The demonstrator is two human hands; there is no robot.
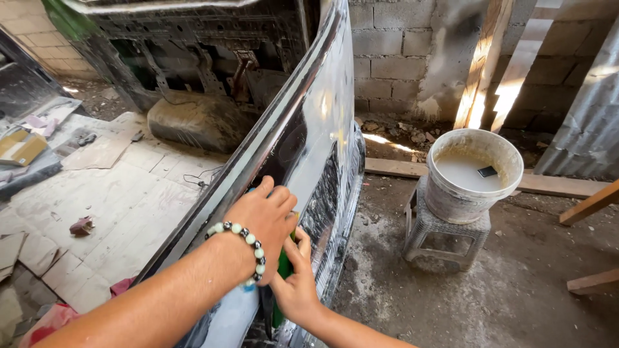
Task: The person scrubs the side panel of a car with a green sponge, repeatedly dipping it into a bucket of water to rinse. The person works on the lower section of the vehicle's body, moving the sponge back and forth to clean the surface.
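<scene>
Against the glossy, wet car panel [309,129], a green pad [284,267].

Right of the right hand [298,283], bare concrete floor [516,283] lies open until the bucket [474,174] on its stool [445,241]; the car panel [309,135] blocks ahead; left of the left hand [261,222], open cardboard [116,206] with scraps

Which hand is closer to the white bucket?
The right hand. It sits low on the shiny car panel, on the side toward the bucket. The left hand, with the bead bracelet, presses farther away.
</scene>
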